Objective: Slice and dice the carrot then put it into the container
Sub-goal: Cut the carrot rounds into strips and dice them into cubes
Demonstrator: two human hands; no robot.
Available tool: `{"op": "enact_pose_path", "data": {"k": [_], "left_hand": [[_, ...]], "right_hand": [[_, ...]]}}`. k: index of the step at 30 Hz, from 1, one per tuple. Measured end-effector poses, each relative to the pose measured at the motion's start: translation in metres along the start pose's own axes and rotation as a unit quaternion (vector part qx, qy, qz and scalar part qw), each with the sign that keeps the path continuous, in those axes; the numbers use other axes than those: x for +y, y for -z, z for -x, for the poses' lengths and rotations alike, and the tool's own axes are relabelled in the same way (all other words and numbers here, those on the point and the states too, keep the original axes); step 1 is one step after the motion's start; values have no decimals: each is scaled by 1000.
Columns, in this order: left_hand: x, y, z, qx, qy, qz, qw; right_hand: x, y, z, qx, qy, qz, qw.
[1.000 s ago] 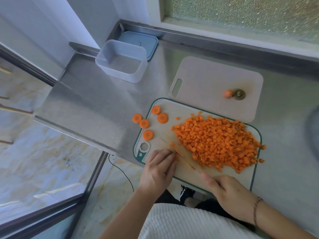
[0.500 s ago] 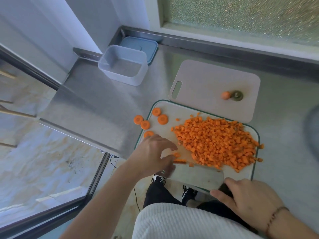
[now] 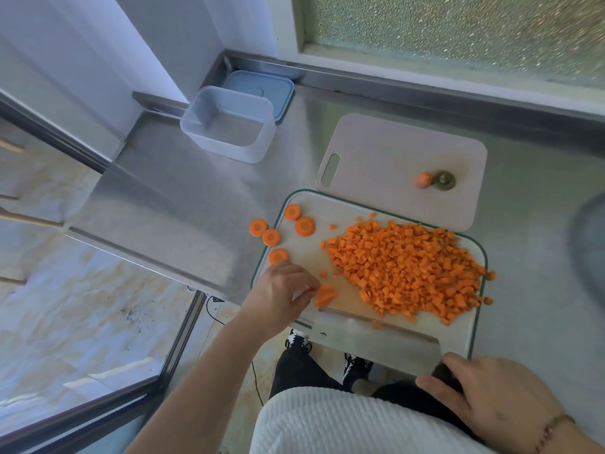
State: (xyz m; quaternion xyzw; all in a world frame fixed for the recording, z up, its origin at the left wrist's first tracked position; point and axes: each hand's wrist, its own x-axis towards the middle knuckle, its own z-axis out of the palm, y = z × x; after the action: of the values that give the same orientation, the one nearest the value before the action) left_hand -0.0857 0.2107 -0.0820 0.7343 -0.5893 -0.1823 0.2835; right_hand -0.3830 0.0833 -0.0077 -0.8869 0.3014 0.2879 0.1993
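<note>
A big heap of diced carrot (image 3: 406,270) covers the green-rimmed cutting board (image 3: 307,253). Several round carrot slices (image 3: 304,226) lie at the board's left edge, some on the steel counter. My left hand (image 3: 281,291) pinches a small stack of carrot strips (image 3: 325,294) near the board's front left. My right hand (image 3: 491,401) grips the dark handle of a cleaver (image 3: 373,339), whose broad blade lies tilted over the board's front edge. The clear container (image 3: 229,124) stands open at the back left, nothing in it.
A blue lid (image 3: 262,88) lies behind the container. A second pale cutting board (image 3: 386,149) at the back carries a carrot end (image 3: 422,180) and the green top (image 3: 443,181). The counter's edge drops off at front left. A blurred grey object (image 3: 589,244) sits far right.
The cleaver has swung from upright cutting to lying nearly flat at the board's front edge. My left hand moved up and now pinches the cut strips.
</note>
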Motion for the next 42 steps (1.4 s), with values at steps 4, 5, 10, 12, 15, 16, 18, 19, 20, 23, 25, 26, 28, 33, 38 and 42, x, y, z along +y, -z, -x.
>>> {"op": "enact_pose_path", "data": {"k": [4,5,10,12,15,16,18,19,20,23,25,26,28,33,38,42], "left_hand": [[2,-10,5,37,-24,-13,999],[4,-12,6,46,-33,-11,998],[5,-31,14,67,-77,-34,994],[4,-38,18,93,-83,-35,992],[9,-47,25,143,-71,-42,986],[11,-49,27,156,-69,-43,984],[12,-52,29,170,-68,-40,982],[12,-53,28,171,-69,-40,982],[11,-53,28,169,-70,-40,982],[11,-52,27,162,-74,-38,983],[12,-50,27,161,-76,-37,983],[14,-50,28,161,-73,-35,984],[17,-48,33,165,-58,-28,984],[15,-52,39,173,-48,-26,983],[15,-52,35,176,-64,-16,982],[14,-50,36,162,-64,-1,985]], "right_hand": [[7,-9,5,9,-52,-169,984],[3,-10,2,9,-57,-224,973],[-33,1,-19,-14,-34,-344,938],[-40,5,-22,-34,-21,-355,934],[-43,4,-21,-42,-28,-339,940],[-43,2,-21,-41,-30,-336,940],[-44,0,-22,-38,-30,-332,942],[-46,-1,-24,-38,-28,-329,943],[-48,-1,-28,-38,-26,-326,944],[-56,4,-42,-20,-12,-332,943],[-59,9,-49,-10,0,-348,937],[-58,10,-49,-4,4,-352,936],[-55,9,-44,1,7,-355,935],[-49,3,-22,-27,-24,-356,934],[-62,2,-32,-33,-30,-330,943],[-75,3,-50,-4,-11,-345,939]]}}
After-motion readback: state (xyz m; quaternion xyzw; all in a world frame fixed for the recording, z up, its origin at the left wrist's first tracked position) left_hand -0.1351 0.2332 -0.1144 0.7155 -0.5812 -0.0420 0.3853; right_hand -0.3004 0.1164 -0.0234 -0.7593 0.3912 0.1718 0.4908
